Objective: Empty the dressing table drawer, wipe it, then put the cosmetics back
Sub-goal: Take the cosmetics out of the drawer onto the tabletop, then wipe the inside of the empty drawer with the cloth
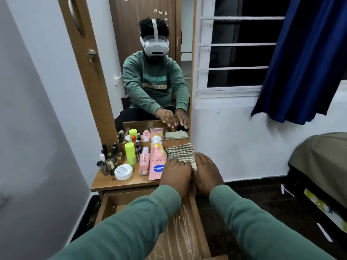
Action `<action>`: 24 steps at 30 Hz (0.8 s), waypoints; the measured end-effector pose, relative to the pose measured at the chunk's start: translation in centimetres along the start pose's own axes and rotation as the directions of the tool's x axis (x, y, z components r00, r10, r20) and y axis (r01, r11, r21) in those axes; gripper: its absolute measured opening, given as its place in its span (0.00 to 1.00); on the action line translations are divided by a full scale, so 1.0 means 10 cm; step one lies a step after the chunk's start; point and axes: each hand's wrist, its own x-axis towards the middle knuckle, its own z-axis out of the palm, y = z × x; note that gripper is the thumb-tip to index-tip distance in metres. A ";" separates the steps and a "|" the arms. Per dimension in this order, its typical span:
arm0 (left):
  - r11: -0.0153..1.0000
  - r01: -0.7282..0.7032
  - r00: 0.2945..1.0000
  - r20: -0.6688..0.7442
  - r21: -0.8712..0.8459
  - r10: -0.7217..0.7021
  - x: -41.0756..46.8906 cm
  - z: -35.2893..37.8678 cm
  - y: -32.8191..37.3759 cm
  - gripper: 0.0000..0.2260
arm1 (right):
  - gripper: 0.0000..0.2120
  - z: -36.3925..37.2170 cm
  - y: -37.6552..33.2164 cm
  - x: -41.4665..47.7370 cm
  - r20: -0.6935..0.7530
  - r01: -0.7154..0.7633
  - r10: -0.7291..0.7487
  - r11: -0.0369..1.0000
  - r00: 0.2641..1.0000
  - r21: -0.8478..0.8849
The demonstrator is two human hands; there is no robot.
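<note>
The wooden drawer (195,222) is pulled out below the dressing table top (112,182) and holds nothing I can see; my sleeves cover part of it. A folded checked cloth (180,152) lies on the right end of the top. My left hand (175,176) and my right hand (206,172) rest side by side, palms down, on the cloth's near edge. To their left stand the cosmetics: a pink lotion tube (156,162), a small pink bottle (144,160), a neon green can (130,153), a white jar (123,172) and several small dark bottles (109,160).
A tall mirror (150,72) backs the table and reflects a person in a headset and green sweatshirt. A white wall stands close on the left. A barred window (236,53) with a blue curtain (304,57) is on the right, and a bed corner (319,162) at far right.
</note>
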 end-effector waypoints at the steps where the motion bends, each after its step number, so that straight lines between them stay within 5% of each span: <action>1: 0.999 0.005 1.000 0.017 0.040 -0.005 0.04 0.04 0.01 0.15 | 0.29 0.02 0.04 0.01 0.019 0.010 -0.010 1.000 1.000 0.006; 10: 0.979 -0.054 0.985 0.173 0.195 0.020 0.30 0.21 0.03 0.14 | 0.09 0.13 0.14 0.08 0.051 -0.018 0.015 0.998 0.999 0.058; 17: 0.993 -0.035 0.990 0.136 0.111 0.020 0.24 0.20 0.10 0.16 | 0.08 0.11 0.14 -0.01 -0.040 0.009 -0.006 0.997 0.999 0.074; 24: 0.997 -0.028 0.999 -0.027 -0.076 0.026 0.02 0.00 0.14 0.17 | 0.12 -0.03 0.13 -0.33 -0.098 0.049 -0.013 0.924 0.995 0.379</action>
